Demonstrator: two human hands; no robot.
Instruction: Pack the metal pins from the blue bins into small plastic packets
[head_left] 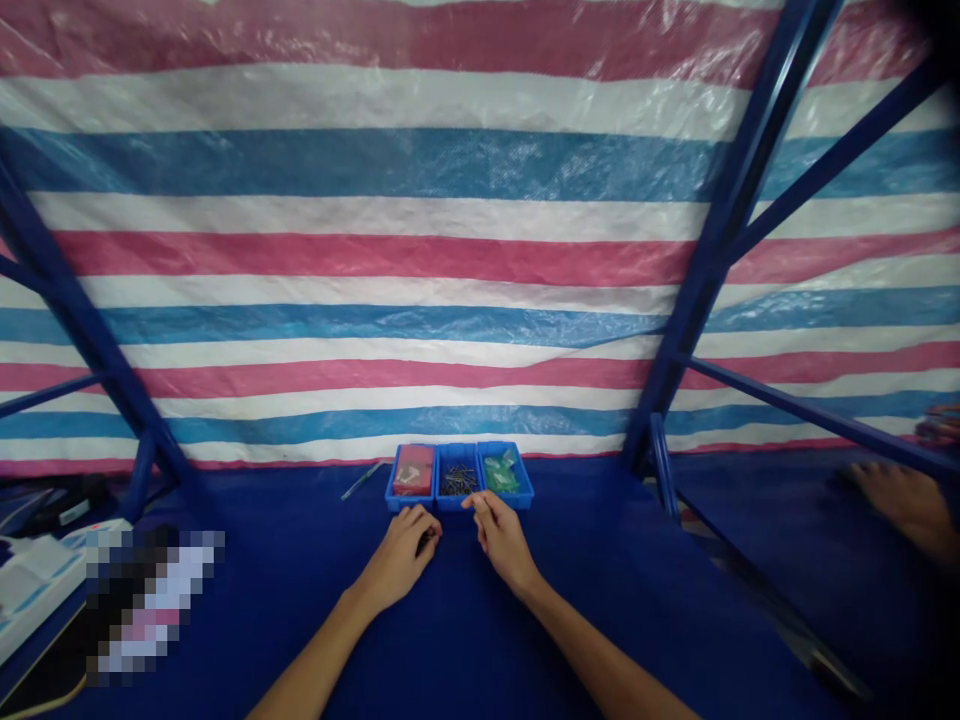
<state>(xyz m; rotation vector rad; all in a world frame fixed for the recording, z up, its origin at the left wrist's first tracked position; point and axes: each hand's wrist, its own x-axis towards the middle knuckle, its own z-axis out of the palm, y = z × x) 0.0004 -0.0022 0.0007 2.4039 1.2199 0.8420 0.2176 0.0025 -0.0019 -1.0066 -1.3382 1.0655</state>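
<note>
Blue plastic forms the middle bin (453,505), which stands on the table (450,640) ahead of both hands and contains a heap of dark screws (455,480). The right hand (501,540) is at its front edge, thumb and forefinger drawn close together; I cannot tell whether anything is pinched there. The left hand (397,555) lies just in front of the bins, fingers loosely curled, with a small dark item (424,542) showing between thumb and fingers; how firmly it is held cannot be told. Alongside, the left bin (411,504) contains a red item (417,462), the right bin (517,500) green items (499,476). A pen (361,481) lies to the left. Behind hangs a striped sheet (375,378). Far right, another person's hand (900,497) rests beyond the blue frame (679,320).
</note>
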